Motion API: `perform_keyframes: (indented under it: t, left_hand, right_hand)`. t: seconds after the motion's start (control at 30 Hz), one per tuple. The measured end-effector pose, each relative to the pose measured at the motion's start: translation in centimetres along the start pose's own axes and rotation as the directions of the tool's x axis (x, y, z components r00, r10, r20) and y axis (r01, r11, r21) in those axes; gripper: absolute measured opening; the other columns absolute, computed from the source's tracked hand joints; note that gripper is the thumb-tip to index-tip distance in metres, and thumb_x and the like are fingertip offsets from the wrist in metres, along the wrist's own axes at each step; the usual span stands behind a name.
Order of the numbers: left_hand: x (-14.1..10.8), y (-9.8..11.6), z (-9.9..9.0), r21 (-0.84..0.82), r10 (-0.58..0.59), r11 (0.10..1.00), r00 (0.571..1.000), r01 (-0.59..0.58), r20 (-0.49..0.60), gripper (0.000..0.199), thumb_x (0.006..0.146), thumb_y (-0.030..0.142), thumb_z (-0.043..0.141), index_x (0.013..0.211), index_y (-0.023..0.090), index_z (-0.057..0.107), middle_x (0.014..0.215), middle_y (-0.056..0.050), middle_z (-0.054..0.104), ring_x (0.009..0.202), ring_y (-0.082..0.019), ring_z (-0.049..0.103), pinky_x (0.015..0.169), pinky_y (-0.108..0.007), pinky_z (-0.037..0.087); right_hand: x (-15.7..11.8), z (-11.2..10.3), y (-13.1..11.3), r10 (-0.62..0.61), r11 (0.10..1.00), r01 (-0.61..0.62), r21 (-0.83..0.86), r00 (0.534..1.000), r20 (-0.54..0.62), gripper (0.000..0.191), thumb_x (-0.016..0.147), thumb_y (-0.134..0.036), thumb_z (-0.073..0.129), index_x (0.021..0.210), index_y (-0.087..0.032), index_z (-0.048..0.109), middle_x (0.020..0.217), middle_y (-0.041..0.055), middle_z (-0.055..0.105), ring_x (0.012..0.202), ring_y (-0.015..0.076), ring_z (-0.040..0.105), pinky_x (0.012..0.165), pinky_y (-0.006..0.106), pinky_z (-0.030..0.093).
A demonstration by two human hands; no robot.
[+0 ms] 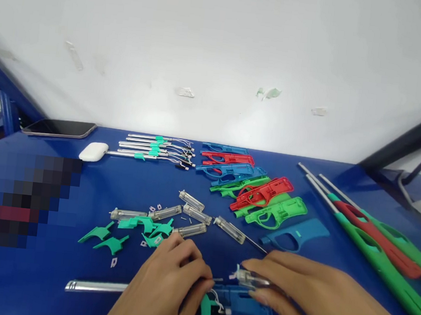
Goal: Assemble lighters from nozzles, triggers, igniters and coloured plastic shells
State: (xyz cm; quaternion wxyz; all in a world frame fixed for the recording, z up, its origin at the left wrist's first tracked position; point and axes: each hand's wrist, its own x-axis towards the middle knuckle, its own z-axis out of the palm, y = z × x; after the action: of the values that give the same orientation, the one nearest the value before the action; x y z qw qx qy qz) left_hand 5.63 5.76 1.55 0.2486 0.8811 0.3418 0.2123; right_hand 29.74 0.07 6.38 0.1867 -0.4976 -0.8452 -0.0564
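My left hand [178,279] is closed over a blue half-shell of a gas lighter [250,309] at the front of the table, its fingers curled at the shell's edge. A silver metal tube [97,287] sticks out to the left from under this hand. Inside the shell show a green trigger [207,306] and white wires [217,298]. Between thumb and fingers, my right hand [294,286] pinches a clear lighter gas tank [254,278] just above the shell. A thin metal shaft [256,244] reaches to this hand's knuckles; whether the hand holds it is hidden.
Several clear tanks [229,229], green triggers [111,244] and small clips lie mid-table. Behind are wired metal tubes [136,145] and coloured half-shells [276,212]. Assembled lighters [382,245] lie right. A phone [59,127] and white case [93,152] are back left, before the wall.
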Motion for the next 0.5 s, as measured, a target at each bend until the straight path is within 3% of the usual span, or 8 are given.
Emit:
perform_keyframes:
  t: [0.2, 0.33, 0.5]
  left_hand:
    - [0.2, 0.0, -0.3, 0.095, 0.024, 0.995, 1.0, -0.024, 0.005, 0.026, 0.102, 0.015, 0.051, 0.098, 0.023, 0.075, 0.093, -0.003, 0.076, 0.086, -0.023, 0.072, 0.091, -0.038, 0.06]
    - [-0.3, -0.4, -0.5, 0.12, 0.019, 0.993, 1.0, -0.016, -0.024, 0.026, 0.101, 0.016, 0.051, 0.097, 0.025, 0.074, 0.092, -0.001, 0.077, 0.084, -0.023, 0.073, 0.083, -0.036, 0.06]
    - [-0.3, -0.7, -1.1, 0.068, 0.06, 0.996, 0.998, -0.06, 0.011, 0.028, 0.098, 0.01, 0.051, 0.097, 0.025, 0.075, 0.09, 0.001, 0.077, 0.08, -0.019, 0.074, 0.086, -0.031, 0.059]
  right_hand:
    - [-0.2, 0.3, 0.0, -0.071, 0.996, 0.069, 0.057, 0.997, 0.021, 0.059, 0.115, -0.017, 0.024, 0.092, -0.026, 0.078, 0.083, -0.0036, 0.083, 0.065, 0.0147, 0.08, 0.052, 0.023, 0.062]
    - [-0.7, 0.8, 0.3, -0.132, 0.984, 0.121, 0.134, 0.988, 0.076, 0.039, 0.11, -0.018, 0.041, 0.099, -0.026, 0.078, 0.092, -0.0019, 0.084, 0.071, 0.0172, 0.08, 0.062, 0.026, 0.064]
    - [-0.7, 1.2, 0.1, -0.081, 0.991, 0.066, 0.118, 0.988, 0.13, 0.038, 0.107, -0.013, 0.043, 0.092, -0.026, 0.075, 0.091, -0.0028, 0.084, 0.074, 0.017, 0.08, 0.065, 0.025, 0.065]
